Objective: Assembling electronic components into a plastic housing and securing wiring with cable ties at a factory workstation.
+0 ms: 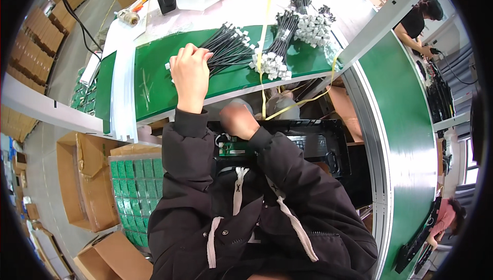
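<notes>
The black jacket point(257, 213) fills the lower frame. Above it at centre lies the black housing point(308, 144), holding a green circuit board point(232, 149); the right hand point(239, 120) rests there, blurred, grip undeterminable. Upper centre, on the green worktop point(154, 82), left-hand fingers point(192, 54) close on the black cable bundle point(226, 49). Judged early: many cables remain unfitted.

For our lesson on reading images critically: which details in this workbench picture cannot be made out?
- Right hand, head view: motion-blurred; its grip is unclear.
- Green circuit board: mostly hidden by the black sleeve.
- Left hand: its fingers cover where it meets the black cables.
- White connectors: too small to count.
</notes>
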